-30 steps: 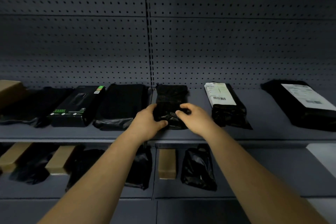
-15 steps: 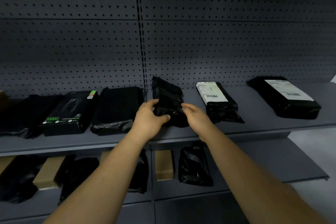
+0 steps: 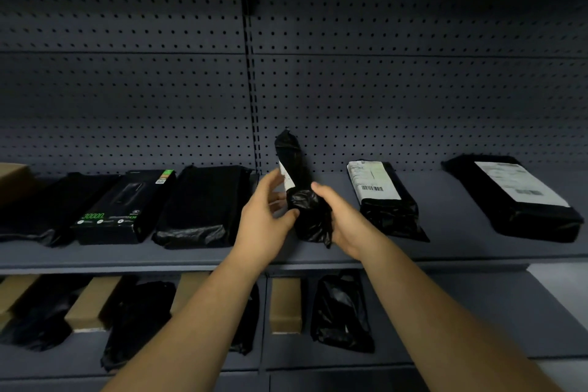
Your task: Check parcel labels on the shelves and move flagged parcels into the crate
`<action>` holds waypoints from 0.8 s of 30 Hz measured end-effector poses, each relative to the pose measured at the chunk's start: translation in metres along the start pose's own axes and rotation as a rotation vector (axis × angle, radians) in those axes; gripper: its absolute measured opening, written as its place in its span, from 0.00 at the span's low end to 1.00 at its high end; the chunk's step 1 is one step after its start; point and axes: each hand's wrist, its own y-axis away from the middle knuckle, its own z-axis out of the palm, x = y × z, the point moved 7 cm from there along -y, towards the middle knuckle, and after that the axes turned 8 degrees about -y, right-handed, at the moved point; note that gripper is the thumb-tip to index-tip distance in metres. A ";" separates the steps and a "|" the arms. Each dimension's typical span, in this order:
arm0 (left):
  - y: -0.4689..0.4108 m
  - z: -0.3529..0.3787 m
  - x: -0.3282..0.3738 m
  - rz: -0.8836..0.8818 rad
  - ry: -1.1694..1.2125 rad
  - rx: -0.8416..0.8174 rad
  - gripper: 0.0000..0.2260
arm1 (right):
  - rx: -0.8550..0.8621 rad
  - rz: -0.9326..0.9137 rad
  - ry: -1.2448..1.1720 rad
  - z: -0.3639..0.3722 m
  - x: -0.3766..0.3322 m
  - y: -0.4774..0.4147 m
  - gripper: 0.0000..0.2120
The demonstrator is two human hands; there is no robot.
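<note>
Scanning the upper shelf [image 3: 222, 256] from the left, you have a tan box [image 3: 11, 180] at the edge, one limp black bag [image 3: 47, 210], one black retail box with green print [image 3: 127, 205], and one flat black parcel [image 3: 203, 207] with no label showing. Next come your two hands, both clamped on a slim black parcel [image 3: 305, 197] lifted off the shelf and stood nearly upright: your left hand [image 3: 264, 216] pinches its left edge, where a strip of white label [image 3: 286, 178] shows, and your right hand [image 3: 343, 219] wraps the crumpled lower end. Right of that lie two black parcels with white labels face up, a narrow one [image 3: 381, 197] just beside your right hand and a wider one [image 3: 515, 197] well apart at the far right.

On the lower shelf [image 3: 445, 312] you can count four tan boxes, the rightmost [image 3: 285, 304] under your hands, with black bags between them; one bag [image 3: 342, 312] lies right of that box. How many bags sit at the left is too dark to tell.
</note>
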 end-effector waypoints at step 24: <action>0.002 0.027 -0.027 -0.191 -0.053 -0.084 0.25 | 0.088 -0.172 -0.077 -0.028 -0.036 0.016 0.09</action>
